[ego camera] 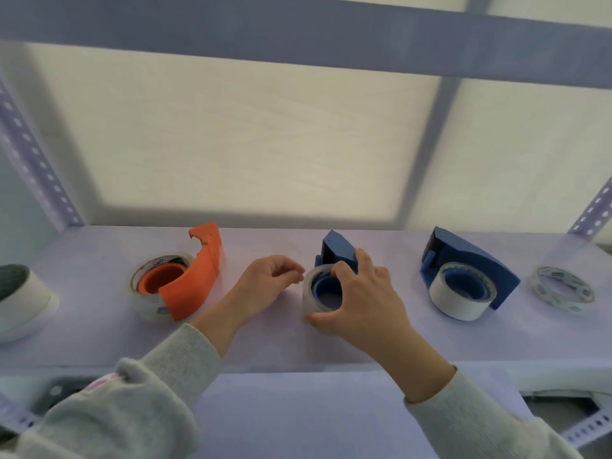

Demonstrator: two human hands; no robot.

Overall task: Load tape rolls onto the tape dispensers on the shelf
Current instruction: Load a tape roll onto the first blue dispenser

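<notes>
Three tape dispensers lie on the pale shelf [99,339]. The orange dispenser [195,276] at the left carries a clear tape roll [145,293]. In the middle, a blue dispenser [337,251] has a clear tape roll [309,293] around its blue hub; my right hand [361,299] grips this roll from the right, thumb under it and fingers over the top. My left hand [265,279] hovers just left of the roll, fingers curled, holding nothing. A second blue dispenser [470,263] at the right holds a white tape roll [453,301].
A loose thin printed tape roll [559,294] lies at the far right of the shelf. A large white roll [20,303] sits at the left edge. Perforated metal uprights [36,160] frame the shelf, and a crossbeam [298,38] runs overhead.
</notes>
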